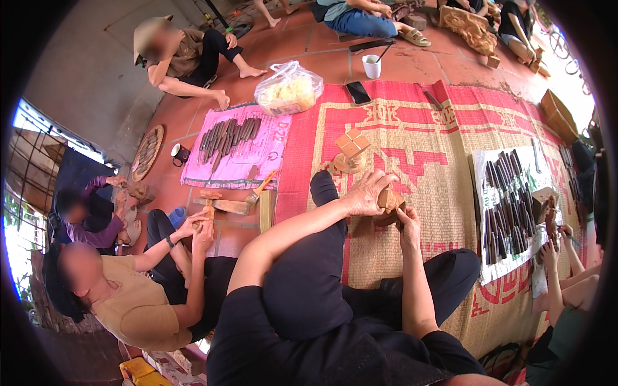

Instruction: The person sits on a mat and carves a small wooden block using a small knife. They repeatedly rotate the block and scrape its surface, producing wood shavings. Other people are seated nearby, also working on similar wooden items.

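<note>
My left hand (372, 193) is closed round a small brown piece of carved wood (390, 199), held above the mat in front of my knees. My right hand (409, 226) is pinched against the lower right side of this piece. What its fingers grip is too small and hidden to make out. A darker brown part (385, 219) shows just under the piece, between the two hands. Beyond my left hand, a pale wooden block with crossing lines (352, 143) stands on a round wooden base (349, 163).
A red and straw mat (412, 128) lies under me. Carving tools (228, 138) lie on a pink sheet at left; more tools (508, 206) lie at right. A phone (358, 93), white cup (372, 66) and plastic bag (290, 88) are farther off. A co-worker (138, 289) sits close at left.
</note>
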Demonstrator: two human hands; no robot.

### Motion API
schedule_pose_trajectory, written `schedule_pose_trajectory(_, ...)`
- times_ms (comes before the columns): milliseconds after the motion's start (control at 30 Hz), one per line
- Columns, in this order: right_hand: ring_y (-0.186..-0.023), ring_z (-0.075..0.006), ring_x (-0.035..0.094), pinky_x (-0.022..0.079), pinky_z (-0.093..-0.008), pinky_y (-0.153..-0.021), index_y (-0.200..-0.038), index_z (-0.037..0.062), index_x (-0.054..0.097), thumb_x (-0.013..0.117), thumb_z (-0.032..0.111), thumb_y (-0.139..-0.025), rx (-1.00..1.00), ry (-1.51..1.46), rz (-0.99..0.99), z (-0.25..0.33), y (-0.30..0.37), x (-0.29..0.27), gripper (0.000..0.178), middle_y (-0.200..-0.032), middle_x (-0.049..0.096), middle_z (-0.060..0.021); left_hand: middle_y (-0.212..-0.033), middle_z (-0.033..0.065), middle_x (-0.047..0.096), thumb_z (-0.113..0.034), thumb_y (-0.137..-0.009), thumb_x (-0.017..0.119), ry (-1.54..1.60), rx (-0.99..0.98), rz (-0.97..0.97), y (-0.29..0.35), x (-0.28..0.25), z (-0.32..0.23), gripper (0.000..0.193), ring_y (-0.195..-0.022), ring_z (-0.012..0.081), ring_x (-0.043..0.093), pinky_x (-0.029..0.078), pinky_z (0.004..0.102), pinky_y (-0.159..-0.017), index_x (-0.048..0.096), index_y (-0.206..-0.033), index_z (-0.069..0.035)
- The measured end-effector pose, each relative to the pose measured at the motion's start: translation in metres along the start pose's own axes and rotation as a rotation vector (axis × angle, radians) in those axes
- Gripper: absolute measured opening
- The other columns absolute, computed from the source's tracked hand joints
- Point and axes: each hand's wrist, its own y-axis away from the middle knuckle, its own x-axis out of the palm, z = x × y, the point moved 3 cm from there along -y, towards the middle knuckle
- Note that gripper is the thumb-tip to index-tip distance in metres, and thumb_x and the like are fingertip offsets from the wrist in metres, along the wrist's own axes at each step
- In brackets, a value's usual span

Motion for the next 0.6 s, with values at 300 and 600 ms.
schedule_pose_trajectory(300,-0.058,-0.0045,0.051,0.038,-0.0184,-0.052,-0.093,0.0155,0.056,0.058,0.015,-0.096,0.075,-0.092,-0.114,-0.0018,0.0025,-0.0024,0.004,-0.074,0.059,0.0045,-0.116,0.0128,0.044,-0.018,-0.058,0.081,0.0,0.016,-0.005,-0.0002,0.0004,0.0011,0.087,-0.114,0.0368,0.044,0.039,0.0482,-0.101,0.038,-0.134,-0.017)
schedule_pose_trajectory(600,-0.059,-0.0046,0.052,0.042,-0.0181,-0.054,-0.091,0.0127,0.057,0.059,0.008,-0.094,0.009,0.018,-0.068,-0.0057,-0.0037,-0.006,0.006,-0.076,0.059,0.0042,-0.115,0.0124,0.044,-0.018,-0.059,0.08,-0.001,0.016,-0.01,-0.0009,0.0014,0.0012,0.085,-0.115,0.0365,0.044,0.039,0.0475,-0.101,0.039,-0.133,-0.017)
